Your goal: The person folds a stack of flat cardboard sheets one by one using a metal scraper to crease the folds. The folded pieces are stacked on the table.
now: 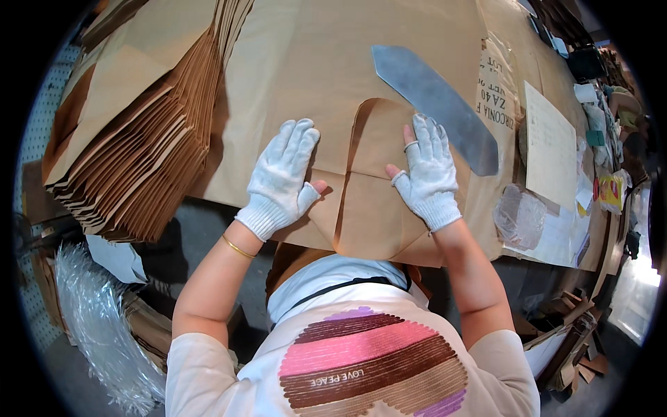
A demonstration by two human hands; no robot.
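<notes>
A brown kraft paper bag [379,184] lies before me on the paper-covered table, its near end spread apart in folds. My left hand [281,170], in a white knitted glove with the thumb tip bare, rests flat on its left side with the fingers stretched out. On the right side of the paper lies my right hand [427,167], gloved the same way, thumb and index tips bare, fingers extended. Neither hand grips anything. Just beyond the right fingers is a flat grey metal plate [438,108] with angled ends, lying slantwise.
A tall stack of folded brown paper [139,153] stands at the left. To the right lie a white sheet [549,142] and a clear plastic bundle [520,217]. Clear plastic strips [104,333] hang low at left; cardboard scraps [570,340] lie below at right.
</notes>
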